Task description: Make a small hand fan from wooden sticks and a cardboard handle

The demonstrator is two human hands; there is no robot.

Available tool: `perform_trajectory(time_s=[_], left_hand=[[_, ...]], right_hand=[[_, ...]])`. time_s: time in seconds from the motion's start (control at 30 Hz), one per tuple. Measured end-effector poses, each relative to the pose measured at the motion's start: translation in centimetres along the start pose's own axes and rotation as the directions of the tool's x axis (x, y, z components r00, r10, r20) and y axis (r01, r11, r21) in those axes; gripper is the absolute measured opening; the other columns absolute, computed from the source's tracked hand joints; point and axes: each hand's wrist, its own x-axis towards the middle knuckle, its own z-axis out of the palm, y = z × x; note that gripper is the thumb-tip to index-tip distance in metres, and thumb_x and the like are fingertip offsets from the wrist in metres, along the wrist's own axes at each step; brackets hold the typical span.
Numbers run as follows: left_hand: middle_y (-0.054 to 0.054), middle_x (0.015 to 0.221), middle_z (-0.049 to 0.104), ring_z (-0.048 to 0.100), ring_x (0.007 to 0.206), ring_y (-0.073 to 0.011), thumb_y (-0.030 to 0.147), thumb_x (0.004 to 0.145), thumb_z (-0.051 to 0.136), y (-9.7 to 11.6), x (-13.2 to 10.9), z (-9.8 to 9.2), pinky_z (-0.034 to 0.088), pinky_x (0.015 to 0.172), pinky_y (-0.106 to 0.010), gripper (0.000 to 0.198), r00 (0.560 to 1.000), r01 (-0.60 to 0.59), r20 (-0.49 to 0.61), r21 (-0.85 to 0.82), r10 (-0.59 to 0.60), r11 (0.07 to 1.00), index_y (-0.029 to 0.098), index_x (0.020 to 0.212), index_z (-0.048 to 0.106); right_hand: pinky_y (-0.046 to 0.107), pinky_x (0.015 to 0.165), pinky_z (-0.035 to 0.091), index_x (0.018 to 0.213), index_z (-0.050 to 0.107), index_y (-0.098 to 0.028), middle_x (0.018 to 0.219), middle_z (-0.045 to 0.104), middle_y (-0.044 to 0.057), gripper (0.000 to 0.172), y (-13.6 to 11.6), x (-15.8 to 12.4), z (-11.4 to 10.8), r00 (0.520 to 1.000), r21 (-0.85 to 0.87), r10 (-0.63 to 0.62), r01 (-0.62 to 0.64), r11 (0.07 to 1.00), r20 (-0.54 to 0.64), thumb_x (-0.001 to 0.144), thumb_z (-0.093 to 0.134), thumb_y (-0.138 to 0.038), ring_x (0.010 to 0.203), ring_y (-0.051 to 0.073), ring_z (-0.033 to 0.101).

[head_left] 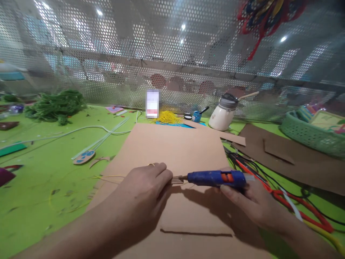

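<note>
My right hand (pixel 253 198) is wrapped round a blue glue gun (pixel 207 178) with an orange-red part on its side and a clear glue stick at its back end. The gun points left. Its nozzle is at the end of a small bundle of thin brownish strips (pixel 176 180), touching or very close. My left hand (pixel 147 183), fingers together, grips this bundle over the cardboard sheet (pixel 175 144); its fingertips are partly hidden. Thin yellow strands (pixel 107 177) stick out to the left of that hand.
Right of the sheet lie red-handled scissors (pixel 304 205), black cords and brown cardboard (pixel 258 154). A green basket (pixel 304 133) stands beyond. Toward the back are a white jar (pixel 222 115), a blue paint pot (pixel 196 116), yellow strands (pixel 168 117), a phone-like screen (pixel 152 104) and green yarn (pixel 56 104).
</note>
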Motion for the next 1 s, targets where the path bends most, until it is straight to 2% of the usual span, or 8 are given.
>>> perform_trajectory(time_s=[0.27,0.43,0.6,0.73,0.83,1.0], left_hand=[[-0.002,0.083,0.052,0.046,0.071,-0.0187,0.015,0.097,0.041,0.12,-0.02,0.04,0.031,0.063,-0.034,0.018,1.0,0.003,0.02,0.015,-0.004,1.0,0.021,0.083,0.051],[-0.002,0.083,0.051,0.045,0.072,-0.0192,0.014,0.096,0.042,0.12,-0.03,0.01,0.032,0.064,-0.034,0.018,1.0,-0.001,0.019,0.032,0.0,0.999,0.021,0.082,0.05],[-0.002,0.081,0.05,0.044,0.07,-0.019,0.015,0.097,0.041,0.01,-0.01,0.01,0.031,0.063,-0.034,0.02,1.0,0.003,0.012,0.032,-0.003,0.999,0.021,0.081,0.05],[-0.001,0.082,0.051,0.045,0.071,-0.0186,0.017,0.099,0.04,0.05,-0.01,-0.08,0.031,0.063,-0.033,0.02,1.0,0.005,0.001,0.018,-0.005,1.0,0.021,0.081,0.05],[-0.001,0.082,0.051,0.045,0.07,-0.0184,0.016,0.097,0.043,0.14,0.02,-0.11,0.031,0.063,-0.033,0.018,1.0,-0.004,0.003,0.022,0.004,1.0,0.021,0.082,0.051],[-0.001,0.081,0.051,0.046,0.07,-0.0178,0.017,0.097,0.043,0.28,0.09,-0.11,0.03,0.063,-0.033,0.019,1.0,-0.006,0.018,0.03,0.006,1.0,0.021,0.081,0.051]], right_hand=[[0.028,0.06,0.05,0.091,0.066,-0.02,0.073,0.064,0.003,0.024,-0.25,-0.1,0.36,0.999,0.016,-0.002,0.001,1.0,0.036,0.097,0.052,-0.039,0.068,0.02,0.059],[0.029,0.059,0.05,0.089,0.067,-0.02,0.073,0.064,0.004,0.025,-0.27,0.12,0.24,1.0,0.001,-0.013,0.013,1.0,-0.019,0.096,0.053,-0.039,0.068,0.021,0.059],[0.028,0.056,0.049,0.09,0.068,-0.02,0.075,0.067,0.004,0.025,-0.58,0.32,-0.1,0.999,-0.012,-0.043,0.044,0.999,0.024,0.096,0.053,-0.038,0.066,0.02,0.059],[0.027,0.059,0.049,0.086,0.066,-0.021,0.073,0.066,0.002,0.023,-0.42,0.16,-0.22,0.999,-0.037,-0.053,0.053,0.998,0.001,0.096,0.053,-0.036,0.068,0.019,0.06],[0.025,0.056,0.048,0.084,0.065,-0.021,0.069,0.061,0.001,0.026,-0.2,0.01,-0.05,1.0,-0.047,-0.023,0.022,0.999,-0.018,0.097,0.052,-0.039,0.064,0.018,0.058],[0.025,0.052,0.045,0.084,0.063,-0.02,0.065,0.058,0.0,0.029,-0.32,-0.06,0.13,1.0,-0.035,0.024,-0.024,0.999,0.016,0.098,0.05,-0.042,0.06,0.017,0.055]])
